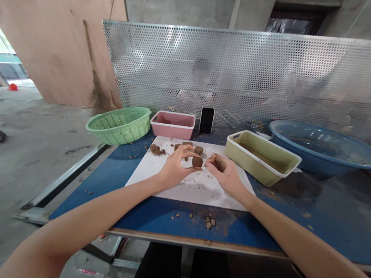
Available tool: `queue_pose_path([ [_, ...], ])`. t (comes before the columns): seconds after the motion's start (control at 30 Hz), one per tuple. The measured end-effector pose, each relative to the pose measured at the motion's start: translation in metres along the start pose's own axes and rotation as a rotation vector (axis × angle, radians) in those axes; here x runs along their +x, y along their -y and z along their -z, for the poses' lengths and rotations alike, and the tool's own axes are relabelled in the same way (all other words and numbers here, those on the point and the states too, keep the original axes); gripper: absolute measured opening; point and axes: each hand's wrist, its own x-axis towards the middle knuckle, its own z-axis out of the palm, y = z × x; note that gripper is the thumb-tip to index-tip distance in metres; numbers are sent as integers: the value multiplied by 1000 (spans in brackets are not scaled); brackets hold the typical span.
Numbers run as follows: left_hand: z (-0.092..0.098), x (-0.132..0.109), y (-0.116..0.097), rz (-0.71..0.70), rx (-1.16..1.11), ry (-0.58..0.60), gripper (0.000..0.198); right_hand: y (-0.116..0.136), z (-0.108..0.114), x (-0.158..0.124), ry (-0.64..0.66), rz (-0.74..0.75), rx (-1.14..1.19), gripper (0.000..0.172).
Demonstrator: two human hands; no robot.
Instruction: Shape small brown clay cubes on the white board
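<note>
Between the thumb and fingers of my left hand (178, 167) is a rounded brown clay piece (197, 162), held just above a white board (184, 191). My right hand (223, 171) is close by on the right, its fingers curled and smeared with clay; what they hold, if anything, is hidden. Behind my left hand several short clay blocks (198, 150) stand on the board, partly covered by my fingers. An irregular clay lump (155, 149) with crumbs lies at the board's left side.
A green basket (120, 125), a pink bin (172, 129) and an upright phone (206, 120) stand behind the board. To the right are an olive bin (256, 162) and a large blue basin (325, 153). Clay bits (210, 221) lie near the front edge.
</note>
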Motion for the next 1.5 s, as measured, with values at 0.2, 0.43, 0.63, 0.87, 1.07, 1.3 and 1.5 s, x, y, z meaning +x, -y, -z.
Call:
queue_pose_path([
  [0.2, 0, -1, -3, -26, -27, 25, 39, -1, -3, 3, -26, 9, 10, 33],
  [0.43, -8, 4, 14, 9, -82, 191, 59, -4, 3, 5, -86, -13, -24, 39],
  [0.63, -12, 4, 25, 110, -55, 355, 63, -8, 7, 7, -8, 6, -195, 36],
  [0.87, 0, 11, 28, 184, -117, 387, 57, -8, 10, 9, 203, 89, -494, 36],
  [1.07, 4, 14, 29, 252, -119, 412, 56, -14, 13, 8, 354, 174, -678, 43],
  [1.3, 6, 15, 22, 255, -79, 417, 58, -15, 6, 2, 531, 301, -839, 43],
  [1.5, 5, 15, 19, 258, -37, 428, 55, -14, 3, 3, 543, 288, -810, 40],
])
